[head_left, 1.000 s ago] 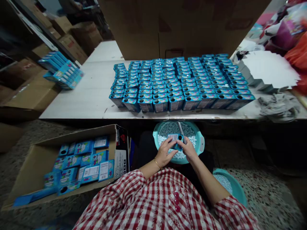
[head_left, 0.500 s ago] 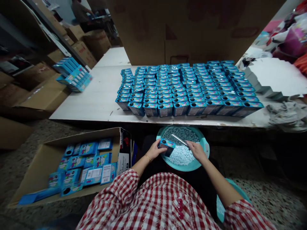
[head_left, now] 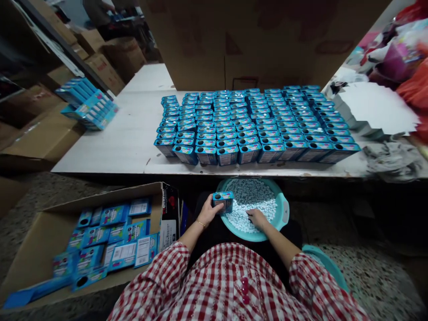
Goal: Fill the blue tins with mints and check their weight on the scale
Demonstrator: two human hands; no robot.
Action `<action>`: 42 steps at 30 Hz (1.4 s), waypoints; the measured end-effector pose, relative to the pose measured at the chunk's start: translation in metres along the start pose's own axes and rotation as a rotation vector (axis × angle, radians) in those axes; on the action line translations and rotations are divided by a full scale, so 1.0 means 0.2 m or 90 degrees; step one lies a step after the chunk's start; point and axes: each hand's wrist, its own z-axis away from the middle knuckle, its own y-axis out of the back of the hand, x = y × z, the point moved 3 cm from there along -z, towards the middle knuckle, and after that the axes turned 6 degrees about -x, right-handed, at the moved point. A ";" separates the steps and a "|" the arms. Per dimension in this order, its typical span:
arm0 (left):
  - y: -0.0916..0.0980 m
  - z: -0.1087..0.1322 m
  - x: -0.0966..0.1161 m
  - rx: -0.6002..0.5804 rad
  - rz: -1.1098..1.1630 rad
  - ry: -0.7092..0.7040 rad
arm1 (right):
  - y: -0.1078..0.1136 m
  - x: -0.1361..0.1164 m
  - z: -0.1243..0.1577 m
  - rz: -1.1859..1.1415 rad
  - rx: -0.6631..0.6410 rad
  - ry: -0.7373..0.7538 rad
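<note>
My left hand (head_left: 206,212) is closed around a small blue box (head_left: 224,201), held upright at the left rim of a turquoise basin (head_left: 281,209). White pellets (head_left: 245,216) fill the basin, those at the back in shadow. Over them, inside the basin, is my right hand (head_left: 257,218), its fingers curled down and touching the pellets. Whatever those fingers grip is hidden among the pellets.
Rows of blue boxes (head_left: 249,127) stand on the white table (head_left: 133,116). To my left, a cardboard carton (head_left: 40,214) holds more blue boxes. A second turquoise basin (head_left: 329,263) sits on the floor at right. Big cardboard (head_left: 274,40) rises behind the rows.
My right hand has moved down and left into the pellets; the flat silvery tool it held above them no longer shows. My left hand has shifted slightly left with the box, now more upright.
</note>
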 end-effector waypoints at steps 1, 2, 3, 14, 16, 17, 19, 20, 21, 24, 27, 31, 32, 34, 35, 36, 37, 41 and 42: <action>0.00 0.00 0.00 0.005 0.007 0.001 | 0.00 0.00 0.00 -0.040 -0.011 0.008; 0.01 0.00 -0.01 0.014 0.017 0.001 | 0.01 0.01 0.00 -0.081 -0.020 0.012; 0.01 0.00 -0.01 0.024 0.025 -0.001 | 0.02 0.01 0.01 -0.122 -0.025 0.013; -0.04 -0.09 0.13 0.108 -0.100 -0.102 | 0.51 0.04 0.37 -0.379 0.019 0.094; -0.08 -0.11 0.14 0.097 -0.132 -0.113 | 0.61 -0.01 0.43 -0.352 0.024 0.114; -0.10 -0.12 0.15 0.085 -0.146 -0.120 | 0.64 -0.04 0.46 -0.322 0.023 0.121; -0.15 -0.12 0.15 0.063 -0.171 -0.136 | 0.70 -0.13 0.48 -0.232 0.032 0.142; -0.17 -0.12 0.15 0.056 -0.182 -0.143 | 0.73 -0.17 0.49 -0.176 0.044 0.155; -0.19 -0.12 0.14 0.052 -0.191 -0.149 | 0.75 -0.22 0.50 -0.115 0.060 0.168; -0.22 -0.13 0.13 0.036 -0.221 -0.158 | 0.78 -0.35 0.50 0.050 0.084 0.189; -0.23 -0.13 0.13 0.025 -0.254 -0.166 | 0.79 -0.42 0.50 0.150 0.064 0.168; -0.25 -0.15 0.12 0.026 -0.328 -0.155 | 0.79 -0.48 0.52 0.294 0.045 0.107; -0.27 -0.15 0.11 0.020 -0.343 -0.148 | 0.78 -0.51 0.53 0.337 0.039 0.084; -0.30 -0.17 0.09 0.003 -0.362 -0.137 | 0.77 -0.57 0.55 0.415 0.024 0.043; -0.32 -0.17 0.08 -0.007 -0.366 -0.134 | 0.77 -0.60 0.57 0.444 0.017 0.031; -0.34 -0.18 0.07 -0.016 -0.369 -0.134 | 0.77 -0.63 0.58 0.465 0.014 0.027; -0.35 -0.19 0.06 -0.022 -0.369 -0.137 | 0.77 -0.65 0.60 0.477 0.015 0.028; -0.32 -0.19 0.03 -0.021 -0.320 -0.157 | 0.82 -0.55 0.62 0.454 0.047 0.035; -0.30 -0.18 0.03 -0.016 -0.299 -0.158 | 0.83 -0.48 0.61 0.431 0.058 0.032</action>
